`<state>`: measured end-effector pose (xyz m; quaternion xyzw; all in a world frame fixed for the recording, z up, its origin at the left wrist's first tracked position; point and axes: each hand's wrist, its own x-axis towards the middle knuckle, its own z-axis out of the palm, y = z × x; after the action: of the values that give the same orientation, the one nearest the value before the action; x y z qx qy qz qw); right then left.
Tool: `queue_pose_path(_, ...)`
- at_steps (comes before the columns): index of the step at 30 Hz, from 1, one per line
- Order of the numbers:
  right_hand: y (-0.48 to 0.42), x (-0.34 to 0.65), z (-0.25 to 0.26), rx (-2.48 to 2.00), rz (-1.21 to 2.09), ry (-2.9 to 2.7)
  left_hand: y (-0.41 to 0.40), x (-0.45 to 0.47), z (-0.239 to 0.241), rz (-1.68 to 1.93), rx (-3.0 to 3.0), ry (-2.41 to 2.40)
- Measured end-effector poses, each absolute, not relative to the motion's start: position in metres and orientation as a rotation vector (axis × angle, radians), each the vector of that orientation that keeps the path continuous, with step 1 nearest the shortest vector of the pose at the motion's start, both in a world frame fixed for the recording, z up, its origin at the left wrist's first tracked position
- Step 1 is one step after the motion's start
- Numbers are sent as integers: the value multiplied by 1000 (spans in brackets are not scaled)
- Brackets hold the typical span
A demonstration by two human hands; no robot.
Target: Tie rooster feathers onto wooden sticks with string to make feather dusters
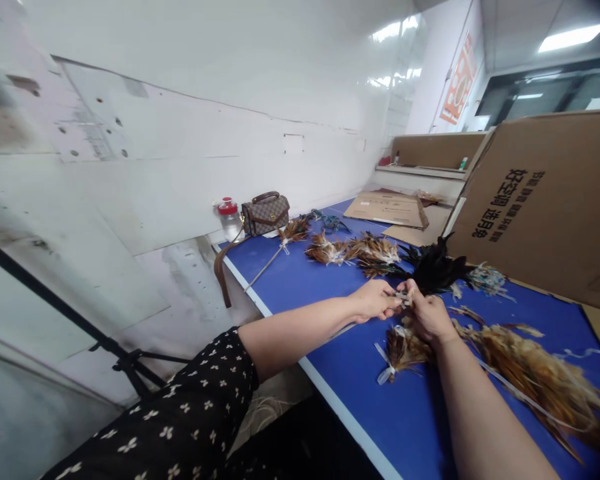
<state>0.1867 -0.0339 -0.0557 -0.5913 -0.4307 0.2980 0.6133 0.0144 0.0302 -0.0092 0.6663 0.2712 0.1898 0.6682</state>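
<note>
My left hand (377, 300) and my right hand (427, 312) meet over the blue table, fingers pinched close together. Between the fingertips shows a small whitish bit of plastic string (405, 298), mostly covered by the fingers. Just below the hands lies a brown feather bunch (405, 350), bound with a white plastic tie (387, 373). A black feather bunch (437, 267) is right behind them. Under my right forearm spreads a long heap of loose brown feathers (525, 367). Part of a thin stick (343, 331) pokes out beside my left forearm.
Several tied brown feather bunches (327, 249) lie across the blue table (260, 263). A feather duster with a stick (265, 267) rests near a handbag (266, 215) and a red-lidded jar (229, 220). A cardboard box (545, 207) stands at right; a tripod (105, 343) is at left.
</note>
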Motion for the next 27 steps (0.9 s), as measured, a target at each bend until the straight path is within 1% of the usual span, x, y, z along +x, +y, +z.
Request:
queue_pose_path(4, -39, 183, -48, -1258, 868, -935, 21, 14, -13, 513, 1535, 654)
queue_pose_path(8, -44, 181, -44, -1197, 943, -875, 19, 13, -22, 571, 1559, 677)
queue_pose_path(18, -36, 187, -61, -1251, 931, -586, 21, 13, -24, 669, 1571, 814)
queue_pose_path(27, -36, 191, -64, -1191, 949, -577, 19, 15, -28, 649, 1626, 806)
